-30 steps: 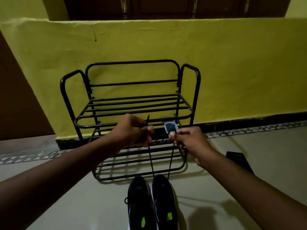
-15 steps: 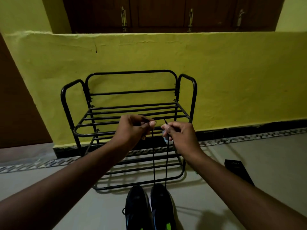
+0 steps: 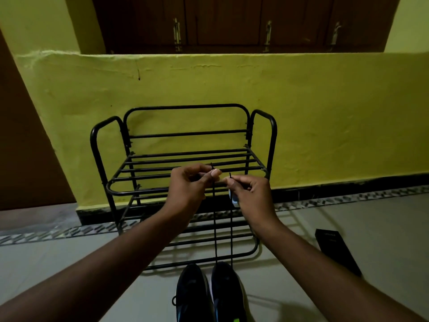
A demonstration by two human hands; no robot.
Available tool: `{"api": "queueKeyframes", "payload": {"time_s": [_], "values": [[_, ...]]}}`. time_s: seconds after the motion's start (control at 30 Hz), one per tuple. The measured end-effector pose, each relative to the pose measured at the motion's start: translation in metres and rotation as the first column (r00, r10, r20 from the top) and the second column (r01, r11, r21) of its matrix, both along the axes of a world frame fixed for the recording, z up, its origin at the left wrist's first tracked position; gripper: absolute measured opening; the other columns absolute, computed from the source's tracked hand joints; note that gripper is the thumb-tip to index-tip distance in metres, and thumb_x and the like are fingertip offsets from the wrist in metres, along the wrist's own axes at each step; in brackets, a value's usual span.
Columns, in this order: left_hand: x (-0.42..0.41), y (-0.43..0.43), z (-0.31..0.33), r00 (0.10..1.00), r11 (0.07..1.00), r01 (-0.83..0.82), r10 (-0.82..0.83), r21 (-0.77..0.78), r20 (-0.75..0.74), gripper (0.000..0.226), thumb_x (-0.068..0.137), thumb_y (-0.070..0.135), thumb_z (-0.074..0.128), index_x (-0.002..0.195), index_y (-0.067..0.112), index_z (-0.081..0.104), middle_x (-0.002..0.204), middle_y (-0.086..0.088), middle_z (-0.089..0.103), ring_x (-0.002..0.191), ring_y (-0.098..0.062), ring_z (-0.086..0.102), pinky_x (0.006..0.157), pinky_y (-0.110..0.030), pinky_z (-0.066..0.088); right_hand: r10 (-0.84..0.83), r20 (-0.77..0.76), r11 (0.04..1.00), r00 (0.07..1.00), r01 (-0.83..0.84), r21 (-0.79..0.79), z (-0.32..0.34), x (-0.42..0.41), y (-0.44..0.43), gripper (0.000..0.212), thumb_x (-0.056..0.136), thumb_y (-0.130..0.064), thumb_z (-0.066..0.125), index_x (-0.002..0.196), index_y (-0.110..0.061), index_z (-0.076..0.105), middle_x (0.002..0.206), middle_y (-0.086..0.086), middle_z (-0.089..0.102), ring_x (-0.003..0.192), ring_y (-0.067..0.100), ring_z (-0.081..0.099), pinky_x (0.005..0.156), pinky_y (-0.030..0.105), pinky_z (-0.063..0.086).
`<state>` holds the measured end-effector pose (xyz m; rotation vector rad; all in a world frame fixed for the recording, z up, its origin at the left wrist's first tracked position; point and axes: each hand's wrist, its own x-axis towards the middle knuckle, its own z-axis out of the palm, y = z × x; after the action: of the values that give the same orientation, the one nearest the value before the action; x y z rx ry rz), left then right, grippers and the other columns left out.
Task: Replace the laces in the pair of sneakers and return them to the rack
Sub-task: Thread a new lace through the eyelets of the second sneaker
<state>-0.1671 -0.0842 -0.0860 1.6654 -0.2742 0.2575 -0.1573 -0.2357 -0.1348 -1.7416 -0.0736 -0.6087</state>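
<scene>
- At mid-frame my left hand (image 3: pixel 188 184) and right hand (image 3: pixel 250 194) each pinch one end of the lace (image 3: pixel 214 228), raised level, I judge to even the lengths.
- Both strands drop to the sneakers (image 3: pixel 226 291) at bottom centre, just before the rack (image 3: pixel 185 156).

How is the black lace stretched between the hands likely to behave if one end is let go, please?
Probably floppy: the lace runs straight only because the left hand and right hand pinch its ends taut above the sneaker. Released, an end would likely drop limp. It looks thin, so a loose grip might let it slip.
</scene>
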Motion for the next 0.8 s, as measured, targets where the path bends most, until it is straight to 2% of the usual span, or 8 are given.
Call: {"api": "queueKeyframes", "payload": {"time_s": [0.1, 0.2, 0.33, 0.5, 0.63, 0.7, 0.77, 0.8], "values": [[-0.001, 0.0, 0.002, 1.0, 1.0, 0.001, -0.001, -0.023, 0.019, 0.005, 0.087, 0.016, 0.075, 0.091, 0.014, 0.077, 0.087, 0.004, 0.078, 0.084, -0.004, 0.073, 0.057, -0.015, 0.05, -0.005, -0.002, 0.999, 1.0, 0.006, 0.036, 0.002, -0.002, 0.001, 0.017, 0.091, -0.022, 0.072, 0.104, -0.012, 0.078, 0.096, -0.001, 0.076, 0.094, 0.012, 0.071, 0.086, 0.041, 0.06], [-0.001, 0.0, 0.003, 0.999, 1.0, -0.007, 0.008, -0.027, 0.043, 0.012, 0.085, 0.012, 0.077, 0.094, 0.006, 0.077, 0.089, 0.0, 0.078, 0.08, -0.003, 0.073, 0.058, -0.011, 0.05, -0.015, -0.001, 0.999, 1.0, 0.015, 0.04, 0.003, -0.004, 0.002, 0.016, 0.091, -0.021, 0.072, 0.102, -0.012, 0.079, 0.094, 0.0, 0.076, 0.092, 0.011, 0.071, 0.086, 0.039, 0.06], [0.0, 0.002, 0.003, 0.999, 1.0, 0.003, -0.002, -0.013, 0.051, 0.014, 0.086, 0.015, 0.076, 0.097, 0.005, 0.076, 0.091, 0.0, 0.078, 0.083, -0.002, 0.073, 0.062, -0.01, 0.052, -0.004, 0.003, 0.999, 1.0, 0.004, 0.039, 0.003, -0.005, 0.001, 0.018, 0.092, -0.023, 0.071, 0.102, -0.011, 0.078, 0.095, -0.001, 0.076, 0.093, 0.009, 0.071, 0.087, 0.036, 0.06], [0.005, 0.006, 0.005, 0.997, 0.997, 0.063, -0.065, 0.038, 0.046, 0.014, 0.091, 0.018, 0.07, 0.095, 0.005, 0.075, 0.088, -0.008, 0.076, 0.085, -0.016, 0.074, 0.072, -0.021, 0.059, 0.024, 0.017, 0.999, 1.0, -0.025, 0.031, 0.0, -0.004, -0.001, 0.015, 0.093, -0.022, 0.07, 0.1, -0.012, 0.079, 0.091, -0.001, 0.076, 0.09, 0.011, 0.07, 0.081, 0.032, 0.058], [0.01, 0.007, 0.0, 0.995, 0.995, 0.101, -0.1, 0.016, -0.019, 0.02, 0.101, 0.017, 0.058, 0.102, -0.001, 0.067, 0.092, -0.018, 0.072, 0.082, -0.026, 0.074, 0.075, -0.031, 0.062, 0.071, -0.01, 0.997, 0.997, -0.071, 0.025, -0.009, 0.001, -0.007, 0.013, 0.095, -0.018, 0.067, 0.091, -0.012, 0.078, 0.078, 0.001, 0.075, 0.078, 0.015, 0.072, 0.072, 0.028, 0.056], [0.014, 0.008, -0.006, 0.992, 0.993, 0.115, -0.113, 0.026, -0.048, 0.02, 0.103, 0.017, 0.054, 0.103, 0.0, 0.064, 0.089, -0.014, 0.07, 0.071, -0.024, 0.069, 0.067, -0.032, 0.059, 0.066, -0.037, 0.998, 0.997, -0.065, 0.025, -0.016, 0.003, -0.01, 0.01, 0.097, -0.018, 0.066, 0.094, -0.013, 0.074, 0.076, 0.001, 0.074, 0.075, 0.016, 0.072, 0.068, 0.03, 0.055], [0.022, 0.008, -0.021, 0.994, 0.985, 0.107, -0.103, 0.136, -0.038, 0.016, 0.102, 0.019, 0.057, 0.103, 0.005, 0.065, 0.082, -0.008, 0.07, 0.063, -0.016, 0.061, 0.055, -0.024, 0.05, 0.064, -0.081, 0.997, 0.995, -0.06, 0.049, -0.029, 0.008, -0.015, 0.005, 0.098, -0.016, 0.063, 0.103, -0.016, 0.064, 0.076, 0.004, 0.073, 0.071, 0.018, 0.071, 0.063, 0.034, 0.055], [0.025, 0.008, -0.029, 0.995, 0.976, 0.097, -0.094, 0.195, -0.027, 0.013, 0.101, 0.019, 0.059, 0.104, 0.008, 0.064, 0.081, -0.006, 0.071, 0.062, -0.011, 0.06, 0.053, -0.019, 0.045, 0.059, -0.093, 0.997, 0.994, -0.054, 0.06, -0.036, 0.01, -0.017, 0.007, 0.098, -0.013, 0.062, 0.103, -0.017, 0.058, 0.075, 0.006, 0.073, 0.068, 0.02, 0.07, 0.061, 0.034, 0.053]]}}
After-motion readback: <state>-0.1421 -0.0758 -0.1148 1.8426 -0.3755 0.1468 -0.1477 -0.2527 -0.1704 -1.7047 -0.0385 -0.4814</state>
